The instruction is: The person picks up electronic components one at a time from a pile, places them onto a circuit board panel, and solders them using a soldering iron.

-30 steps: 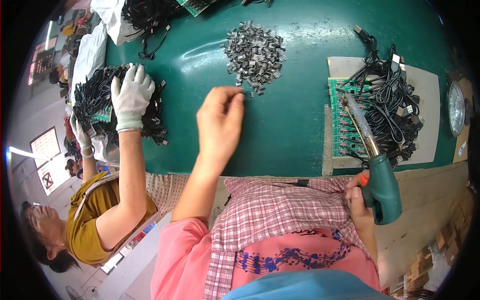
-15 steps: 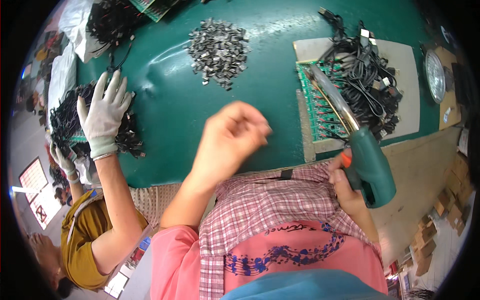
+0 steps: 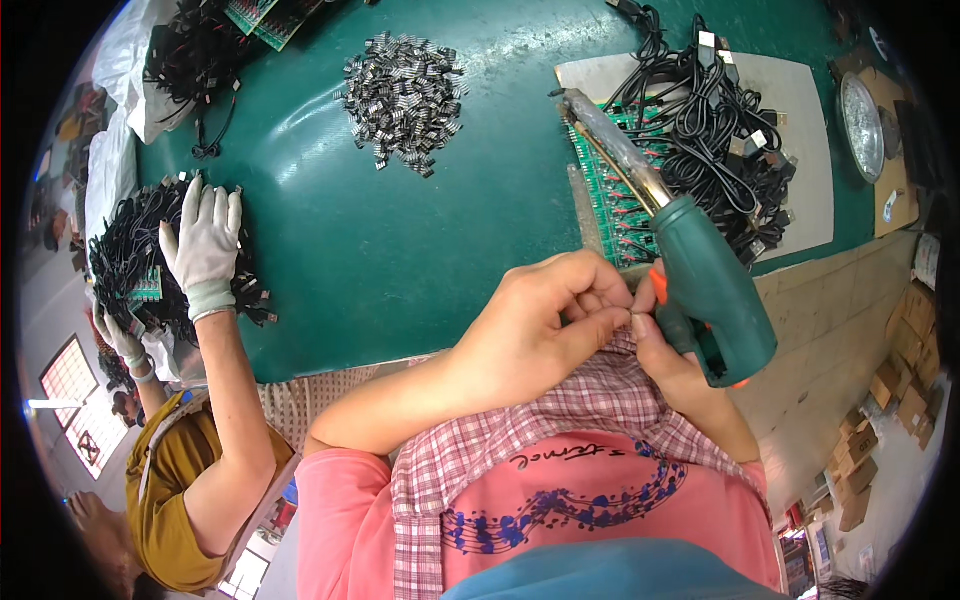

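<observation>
Two hands together — left hand [image 3: 545, 330] fingertips pinched; right hand [image 3: 672, 352] around green soldering gun [image 3: 712, 290].

Glossy green table [image 3: 420, 250]; bright windows [image 3: 70, 400] lower left.

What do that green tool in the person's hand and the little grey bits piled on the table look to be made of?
The green tool has a matte body that looks like moulded plastic, with a shiny, probably metal barrel at the front. The grey pile glints silver with dark parts, so likely small metal pieces, too small to be sure. The right hand grips the tool.
</observation>
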Demonstrator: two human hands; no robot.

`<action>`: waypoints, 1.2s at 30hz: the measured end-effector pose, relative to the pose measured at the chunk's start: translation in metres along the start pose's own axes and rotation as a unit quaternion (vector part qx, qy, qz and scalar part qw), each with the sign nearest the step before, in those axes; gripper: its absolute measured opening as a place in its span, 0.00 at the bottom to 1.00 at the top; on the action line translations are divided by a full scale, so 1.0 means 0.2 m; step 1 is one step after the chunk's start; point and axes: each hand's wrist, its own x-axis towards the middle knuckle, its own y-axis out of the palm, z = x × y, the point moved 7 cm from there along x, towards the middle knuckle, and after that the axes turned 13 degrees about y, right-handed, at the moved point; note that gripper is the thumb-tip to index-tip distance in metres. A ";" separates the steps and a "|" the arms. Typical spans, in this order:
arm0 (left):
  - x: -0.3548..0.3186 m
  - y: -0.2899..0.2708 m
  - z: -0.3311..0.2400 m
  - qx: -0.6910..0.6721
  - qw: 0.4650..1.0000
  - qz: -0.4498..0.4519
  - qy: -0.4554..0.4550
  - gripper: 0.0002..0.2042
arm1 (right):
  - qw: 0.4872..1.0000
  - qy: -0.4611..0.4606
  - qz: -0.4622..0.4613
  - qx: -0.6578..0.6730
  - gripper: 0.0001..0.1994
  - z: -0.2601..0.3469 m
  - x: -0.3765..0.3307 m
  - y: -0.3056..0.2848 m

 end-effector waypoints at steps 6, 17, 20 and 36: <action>0.01 0.01 0.01 -0.039 0.997 -0.017 -0.058 0.04 | 0.998 -0.031 0.004 -0.052 0.09 0.03 0.03 -0.02; 0.07 -0.03 -0.04 0.091 0.996 0.005 0.004 0.03 | 0.998 -0.016 -0.006 -0.054 0.08 0.03 0.04 -0.04; 0.14 -0.19 -0.01 0.055 0.990 -0.127 -0.029 0.04 | 0.994 0.094 0.024 0.057 0.07 -0.03 0.01 -0.09; 0.32 -0.38 0.04 0.083 0.975 -0.176 -0.104 0.07 | 0.978 0.003 0.048 -0.205 0.10 -0.17 -0.08 -0.13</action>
